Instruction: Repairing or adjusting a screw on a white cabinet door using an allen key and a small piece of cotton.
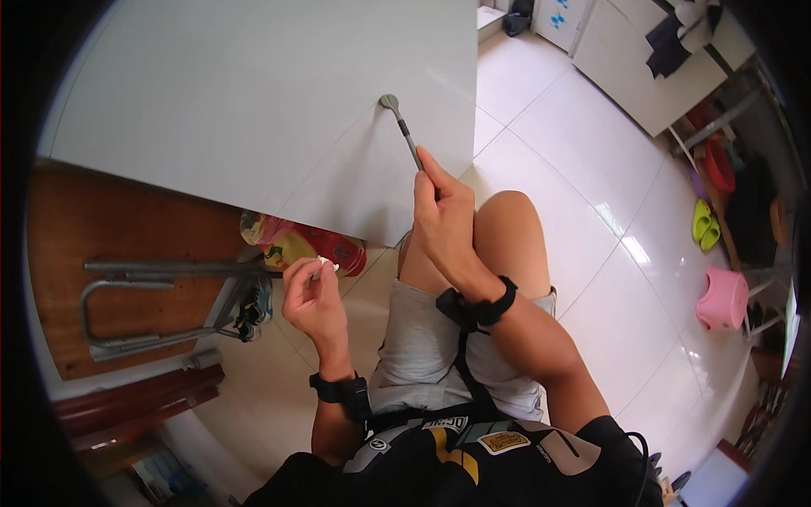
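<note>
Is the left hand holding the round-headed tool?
No, the right hand grips the tool, while the left hand pinches a small white thing.

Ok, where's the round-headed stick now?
The stick is at upper middle of the head view, in the right hand, its head at the white surface.

The bent right arm (536,338) reaches far, and the right hand (446,211) is curled. The left hand (317,300) is nearer, its thumb (329,279) and fingers (295,277) pinched together.

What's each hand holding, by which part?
The right hand grips a tool by its handle; the left hand pinches a white bit, part unclear.
</note>
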Demonstrator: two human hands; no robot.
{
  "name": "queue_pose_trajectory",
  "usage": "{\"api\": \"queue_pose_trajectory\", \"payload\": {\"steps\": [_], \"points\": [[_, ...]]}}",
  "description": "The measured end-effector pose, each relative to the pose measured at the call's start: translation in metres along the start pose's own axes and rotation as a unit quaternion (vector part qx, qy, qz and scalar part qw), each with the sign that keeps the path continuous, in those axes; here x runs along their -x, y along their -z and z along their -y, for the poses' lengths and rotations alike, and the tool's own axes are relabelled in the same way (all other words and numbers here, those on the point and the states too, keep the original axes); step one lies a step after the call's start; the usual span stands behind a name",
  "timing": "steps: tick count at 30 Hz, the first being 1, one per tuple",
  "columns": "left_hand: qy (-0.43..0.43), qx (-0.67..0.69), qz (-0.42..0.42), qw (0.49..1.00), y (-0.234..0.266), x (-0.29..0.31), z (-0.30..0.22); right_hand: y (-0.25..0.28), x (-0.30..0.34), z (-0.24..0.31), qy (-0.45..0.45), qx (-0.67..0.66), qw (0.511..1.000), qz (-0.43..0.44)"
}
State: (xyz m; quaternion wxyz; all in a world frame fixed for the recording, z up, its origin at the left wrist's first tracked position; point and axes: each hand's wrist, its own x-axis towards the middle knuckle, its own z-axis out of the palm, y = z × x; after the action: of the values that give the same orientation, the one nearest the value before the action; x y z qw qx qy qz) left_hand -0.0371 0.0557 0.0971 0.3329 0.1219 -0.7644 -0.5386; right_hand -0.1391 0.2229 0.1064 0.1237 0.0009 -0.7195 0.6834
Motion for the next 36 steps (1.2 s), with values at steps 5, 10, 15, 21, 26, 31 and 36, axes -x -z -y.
{"api": "queue_pose_trajectory", "payload": {"steps": [5, 10, 15, 21, 26, 31, 36], "points": [[0.000, -0.016, 0.027, 1.000, -0.003, -0.001, 0.002, -0.012, 0.031, 0.003, 0.125, 0.018, 0.991, 0.041], [-0.012, -0.010, 0.015, 1.000, -0.003, -0.006, 0.009, 0.011, -0.014, -0.002, 0.031, 0.033, 0.998, -0.038], [-0.021, -0.045, 0.038, 0.998, -0.011, -0.004, 0.008, -0.006, 0.017, 0.001, 0.145, 0.035, 0.988, -0.032], [-0.020, -0.043, 0.020, 0.999, 0.000, -0.005, 0.005, 0.008, -0.022, -0.010, 0.017, -0.020, 0.998, -0.059], [-0.020, -0.047, 0.035, 0.998, -0.007, -0.004, 0.003, -0.020, 0.026, 0.002, 0.185, 0.019, 0.982, -0.025], [-0.014, -0.055, 0.023, 0.998, -0.005, -0.008, -0.001, 0.003, -0.009, 0.000, 0.057, 0.122, 0.988, -0.072], [-0.039, -0.059, 0.033, 0.997, -0.005, -0.008, 0.005, -0.022, 0.025, -0.004, 0.170, 0.081, 0.982, -0.033]]}}
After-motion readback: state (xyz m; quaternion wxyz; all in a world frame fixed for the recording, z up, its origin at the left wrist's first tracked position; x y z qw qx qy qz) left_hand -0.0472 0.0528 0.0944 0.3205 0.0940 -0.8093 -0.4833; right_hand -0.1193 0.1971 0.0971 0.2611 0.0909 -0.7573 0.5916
